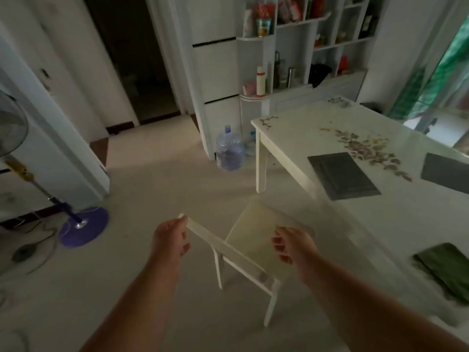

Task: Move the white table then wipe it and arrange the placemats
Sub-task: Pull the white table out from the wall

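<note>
1. Pinching the far-left end of a white chair's [243,260] top rail, the left hand [170,238] has finger and thumb closed on it.
2. The right hand [294,246] hovers over the rail's right part, fingers loosely curled, grasping nothing.
3. The white surface [355,219] stands at right, just beside the chair.
4. On it lie two dark placemats, one near the middle [342,176], another [446,172] at the right edge.
5. A green cloth [446,269] rests on its near part.

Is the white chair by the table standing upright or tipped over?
Upright. The chair has its seat level and facing up, its visible legs run down to the floor, and the left hand grips the top rail of its back.
</note>
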